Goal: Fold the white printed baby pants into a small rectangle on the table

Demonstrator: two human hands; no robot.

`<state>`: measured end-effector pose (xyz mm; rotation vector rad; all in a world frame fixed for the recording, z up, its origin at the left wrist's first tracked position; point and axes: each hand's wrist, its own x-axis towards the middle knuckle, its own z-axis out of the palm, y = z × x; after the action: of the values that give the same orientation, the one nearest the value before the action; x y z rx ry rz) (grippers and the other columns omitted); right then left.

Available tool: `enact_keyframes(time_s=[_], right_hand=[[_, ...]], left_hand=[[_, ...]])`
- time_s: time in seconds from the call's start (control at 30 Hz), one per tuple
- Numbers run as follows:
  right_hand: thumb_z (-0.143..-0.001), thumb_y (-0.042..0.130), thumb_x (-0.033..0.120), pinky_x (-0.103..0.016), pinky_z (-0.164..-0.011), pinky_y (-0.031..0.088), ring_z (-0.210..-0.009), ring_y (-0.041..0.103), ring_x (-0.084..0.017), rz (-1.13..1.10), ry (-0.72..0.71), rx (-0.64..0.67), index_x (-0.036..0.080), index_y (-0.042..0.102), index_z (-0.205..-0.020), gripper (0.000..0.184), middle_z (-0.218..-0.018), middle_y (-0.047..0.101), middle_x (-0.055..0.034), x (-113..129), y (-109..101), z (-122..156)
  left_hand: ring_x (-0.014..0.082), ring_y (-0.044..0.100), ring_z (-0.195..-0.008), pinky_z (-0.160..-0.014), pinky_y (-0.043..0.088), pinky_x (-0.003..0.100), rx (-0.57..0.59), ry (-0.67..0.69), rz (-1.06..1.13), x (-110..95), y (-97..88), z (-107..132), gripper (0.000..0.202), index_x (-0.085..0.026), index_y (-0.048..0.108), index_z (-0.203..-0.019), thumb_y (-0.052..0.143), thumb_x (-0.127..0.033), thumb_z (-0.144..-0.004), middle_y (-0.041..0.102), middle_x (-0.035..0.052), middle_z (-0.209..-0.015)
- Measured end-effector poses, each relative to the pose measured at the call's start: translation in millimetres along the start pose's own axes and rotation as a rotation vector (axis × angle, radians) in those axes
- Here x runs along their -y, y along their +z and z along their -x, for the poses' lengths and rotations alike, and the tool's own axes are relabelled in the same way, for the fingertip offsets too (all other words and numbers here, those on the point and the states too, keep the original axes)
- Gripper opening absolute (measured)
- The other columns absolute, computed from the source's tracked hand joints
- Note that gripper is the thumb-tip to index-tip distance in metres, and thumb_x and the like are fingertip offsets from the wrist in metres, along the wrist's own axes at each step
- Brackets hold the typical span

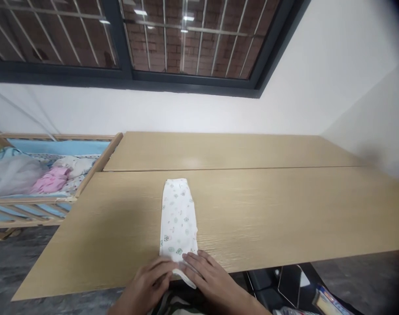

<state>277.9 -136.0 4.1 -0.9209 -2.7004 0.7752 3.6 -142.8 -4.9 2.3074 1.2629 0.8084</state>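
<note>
A long, narrow white garment with small green and grey prints lies flattened on the wooden table, its far end slightly narrower. It looks like a folded piece of baby clothing; the exact kind is unclear. My left hand is at its near left corner, fingers curled in a pinch over the cloth with the thumb underneath. From the right, my right hand rests on the near end, its fingers stretched out across the fabric. Below the fingers a turned or loose white edge shows near the table's front edge. The right thumb is hidden.
The pale wooden tabletop has a seam along it and reaches the wall. At the left stands a wooden crib with pink cloth and bedding. A dark seat with items sits below the front edge. A barred window is above.
</note>
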Motion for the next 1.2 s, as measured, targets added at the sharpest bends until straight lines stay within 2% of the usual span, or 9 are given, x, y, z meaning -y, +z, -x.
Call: enact_keyframes(time_s=[0.17, 0.27, 0.5, 0.7, 0.83, 0.9, 1.03, 1.1, 1.2], right_hand=[[-0.078, 0.080, 0.029, -0.047, -0.120, 0.036, -0.143, 0.044, -0.032, -0.267, 0.053, 0.169, 0.024, 0.031, -0.160, 0.096, -0.158, 0.043, -0.0122, -4, -55, -11], [-0.074, 0.084, 0.044, -0.043, -0.112, 0.044, -0.136, 0.051, -0.033, -0.446, 0.113, 0.177, 0.021, 0.032, -0.158, 0.102, -0.154, 0.047, -0.0152, -9, -81, -19], [-0.103, 0.051, 0.037, -0.035, -0.094, 0.051, -0.105, 0.063, -0.022, -0.502, 0.194, -0.153, 0.021, 0.065, -0.118, 0.026, -0.113, 0.067, -0.0084, -23, -94, -54], [-0.095, 0.063, 0.033, -0.036, -0.091, 0.053, -0.110, 0.064, -0.023, -0.539, 0.195, -0.477, 0.022, 0.058, -0.129, 0.036, -0.124, 0.066, -0.0088, -82, -105, -115], [-0.092, 0.061, 0.026, -0.037, -0.090, 0.053, -0.102, 0.065, -0.021, -0.484, 0.243, -0.529, 0.020, 0.053, -0.129, 0.039, -0.119, 0.067, -0.0087, -136, -101, -168], [-0.091, 0.061, 0.024, -0.041, -0.096, 0.051, -0.108, 0.063, -0.023, -0.357, 0.294, -0.508, 0.017, 0.052, -0.131, 0.041, -0.121, 0.065, -0.0115, -155, -99, -185], [-0.095, 0.060, 0.031, -0.050, -0.114, 0.038, -0.137, 0.046, -0.030, -0.052, 0.267, -0.532, 0.013, 0.044, -0.145, 0.056, -0.145, 0.050, -0.0210, -155, -102, -186], [-0.100, 0.053, 0.035, -0.051, -0.120, 0.031, -0.146, 0.036, -0.030, 0.026, 0.152, -0.485, 0.014, 0.039, -0.151, 0.056, -0.155, 0.041, -0.0201, -135, -106, -176], [-0.106, 0.044, 0.039, -0.047, -0.123, 0.027, -0.151, 0.031, -0.026, 0.020, -0.098, -0.238, 0.020, 0.037, -0.156, 0.054, -0.164, 0.032, -0.0131, -95, -109, -164]], left_hand=[[0.0154, 0.072, -0.094, -0.087, 0.057, 0.022, 0.064, -0.103, 0.337, -1, -5.8, -32, 0.023, -0.026, 0.073, -0.110, 0.052, -0.030, -0.101, 0.076, 0.0021, -0.104], [0.0150, 0.073, -0.084, -0.076, 0.057, 0.020, -0.045, -0.211, 0.355, 0, -5.6, -45, 0.019, -0.027, 0.076, -0.100, 0.060, -0.036, -0.098, 0.078, -0.0005, -0.094], [0.0156, 0.073, -0.084, -0.078, 0.056, 0.024, -0.327, -0.238, 0.246, 9, -21.2, -95, 0.019, -0.027, 0.077, -0.094, 0.065, -0.041, -0.094, 0.079, -0.0015, -0.096], [0.0167, 0.068, -0.073, -0.071, 0.055, 0.027, -0.333, -0.380, 0.155, 40, -41.8, -164, 0.029, -0.022, 0.072, -0.094, 0.065, -0.049, -0.090, 0.073, -0.0003, -0.079], [0.0215, 0.071, -0.082, -0.075, 0.057, 0.033, -0.262, -0.434, 0.083, 68, -41.8, -213, 0.028, -0.018, 0.067, -0.102, 0.057, -0.042, -0.094, 0.075, 0.0062, -0.091], [0.0275, 0.070, -0.099, -0.088, 0.056, 0.042, -0.276, -0.428, 0.027, 72, -38.3, -226, 0.030, -0.015, 0.065, -0.112, 0.057, -0.038, -0.094, 0.073, 0.0132, -0.106], [0.0330, 0.055, -0.128, -0.109, 0.043, 0.051, -0.305, -0.320, -0.106, 50, -25.7, -203, 0.041, -0.014, 0.056, -0.129, 0.054, -0.040, -0.097, 0.062, 0.0186, -0.133], [0.0317, 0.060, -0.119, -0.102, 0.049, 0.048, -0.276, -0.218, -0.247, 30, -14.3, -172, 0.039, -0.015, 0.058, -0.127, 0.046, -0.043, -0.102, 0.066, 0.0169, -0.127], [0.0318, 0.063, -0.111, -0.094, 0.053, 0.047, -0.178, -0.155, -0.422, 4, 10.7, -123, 0.036, -0.015, 0.062, -0.122, 0.043, -0.039, -0.103, 0.068, 0.0152, -0.123]])
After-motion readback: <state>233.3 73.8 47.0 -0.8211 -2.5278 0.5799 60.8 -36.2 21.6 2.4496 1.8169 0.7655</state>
